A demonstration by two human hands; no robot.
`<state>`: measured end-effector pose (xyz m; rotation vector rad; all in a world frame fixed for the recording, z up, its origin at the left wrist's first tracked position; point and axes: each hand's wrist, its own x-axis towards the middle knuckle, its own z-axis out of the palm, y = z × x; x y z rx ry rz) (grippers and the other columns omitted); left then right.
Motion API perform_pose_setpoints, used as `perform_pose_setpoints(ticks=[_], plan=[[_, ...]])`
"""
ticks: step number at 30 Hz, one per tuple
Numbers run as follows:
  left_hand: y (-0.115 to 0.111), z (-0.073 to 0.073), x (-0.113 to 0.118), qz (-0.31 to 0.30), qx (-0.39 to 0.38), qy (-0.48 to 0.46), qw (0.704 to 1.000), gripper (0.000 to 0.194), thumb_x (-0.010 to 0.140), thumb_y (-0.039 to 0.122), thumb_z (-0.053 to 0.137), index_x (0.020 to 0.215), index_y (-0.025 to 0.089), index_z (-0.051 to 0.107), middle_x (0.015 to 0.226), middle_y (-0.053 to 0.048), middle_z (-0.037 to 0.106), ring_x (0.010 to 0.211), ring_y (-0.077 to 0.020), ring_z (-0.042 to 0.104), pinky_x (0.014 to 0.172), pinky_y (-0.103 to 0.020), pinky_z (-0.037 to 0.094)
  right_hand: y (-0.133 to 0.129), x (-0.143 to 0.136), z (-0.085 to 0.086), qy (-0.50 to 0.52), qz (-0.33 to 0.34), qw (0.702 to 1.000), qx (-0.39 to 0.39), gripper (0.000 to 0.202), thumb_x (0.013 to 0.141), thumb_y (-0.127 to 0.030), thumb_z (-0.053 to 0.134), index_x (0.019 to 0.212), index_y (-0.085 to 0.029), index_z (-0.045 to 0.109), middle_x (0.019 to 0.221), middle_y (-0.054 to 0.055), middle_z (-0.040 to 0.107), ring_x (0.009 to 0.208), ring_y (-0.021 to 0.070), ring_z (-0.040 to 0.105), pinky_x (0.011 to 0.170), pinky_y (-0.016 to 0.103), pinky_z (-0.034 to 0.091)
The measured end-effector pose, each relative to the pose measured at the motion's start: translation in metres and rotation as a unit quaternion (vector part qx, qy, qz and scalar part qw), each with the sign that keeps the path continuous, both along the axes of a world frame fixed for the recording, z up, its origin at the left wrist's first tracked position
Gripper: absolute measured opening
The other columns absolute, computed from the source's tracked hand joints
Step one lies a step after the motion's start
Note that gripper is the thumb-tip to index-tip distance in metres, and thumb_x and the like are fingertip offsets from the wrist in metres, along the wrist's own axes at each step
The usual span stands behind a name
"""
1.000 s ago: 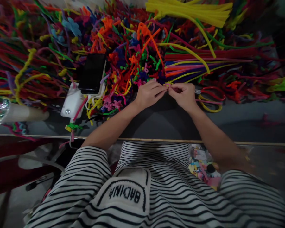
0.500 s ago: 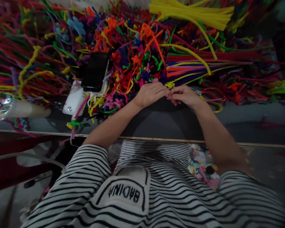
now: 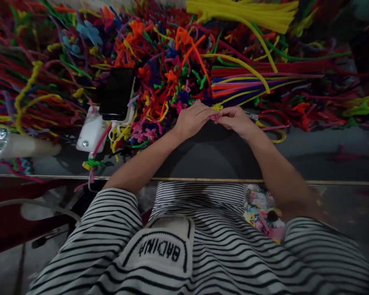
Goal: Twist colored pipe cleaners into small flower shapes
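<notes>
I see the left hand (image 3: 192,119) and right hand (image 3: 236,119) meeting over the table (image 3: 210,157), fingers of both clamped on a small pink pipe-cleaner piece (image 3: 214,117), presumably so one steadies it for the other. Yellow pipe-cleaner piece (image 3: 217,106) just beyond; scissors (image 3: 273,119) beside the right hand, likely for easy reach.

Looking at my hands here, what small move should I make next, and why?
Perhaps give the pink piece a slight twist with the right hand, steadying it with the left hand: both hands meet at it, and the scissors lie unheld to the right.
</notes>
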<state>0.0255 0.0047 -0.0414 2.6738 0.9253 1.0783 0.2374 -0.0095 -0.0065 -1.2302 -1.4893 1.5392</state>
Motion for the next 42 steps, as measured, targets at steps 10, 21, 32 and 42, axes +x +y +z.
perform_pose_setpoints(ticks=[10, 21, 32, 42], plan=[[0.005, -0.003, -0.006, -0.027, 0.052, 0.029, 0.998, 0.039, 0.112, 0.043, 0.042, 0.121, 0.025, 0.075, 0.109, -0.007, 0.082, 0.106, -0.0185, 0.077, 0.097, -0.037, 0.061, 0.001, 0.0, -0.002, -0.005, -0.016, 1.0, 0.019, 0.01, 0.068, -0.021, 0.073, 0.061, -0.018, 0.067, 0.046, -0.007, 0.045, 0.046, 0.0052, 0.029, 0.047, 0.025, 0.018], [-0.007, 0.003, 0.003, -0.023, -0.003, 0.032, 0.999, 0.031, 0.102, 0.035, 0.051, 0.08, 0.02, 0.067, 0.081, -0.007, 0.073, 0.083, -0.0199, 0.07, 0.076, -0.036, 0.057, -0.013, -0.004, 0.006, -0.161, 0.003, 0.975, 0.155, 0.015, 0.064, -0.016, 0.071, 0.058, -0.02, 0.058, 0.048, -0.007, 0.044, 0.052, 0.0087, 0.037, 0.056, 0.027, 0.029], [0.003, 0.001, 0.005, 0.001, -0.3, -0.173, 0.938, 0.044, 0.109, 0.053, 0.045, 0.114, 0.019, 0.072, 0.085, -0.006, 0.077, 0.059, -0.0093, 0.063, 0.053, -0.021, 0.051, -0.007, -0.004, -0.008, -0.091, -0.09, 0.983, 0.131, 0.013, 0.071, -0.026, 0.069, 0.062, -0.02, 0.062, 0.049, -0.008, 0.041, 0.049, 0.0072, 0.03, 0.052, 0.027, 0.024], [0.007, -0.005, -0.003, -0.032, -0.012, -0.028, 0.999, 0.041, 0.112, 0.045, 0.043, 0.124, 0.022, 0.076, 0.106, -0.009, 0.083, 0.105, -0.0168, 0.078, 0.094, -0.032, 0.061, -0.002, -0.005, 0.005, 0.034, -0.048, 0.997, -0.044, 0.006, 0.067, -0.023, 0.073, 0.064, -0.019, 0.069, 0.039, -0.011, 0.033, 0.038, 0.0037, 0.02, 0.042, 0.024, 0.009]])
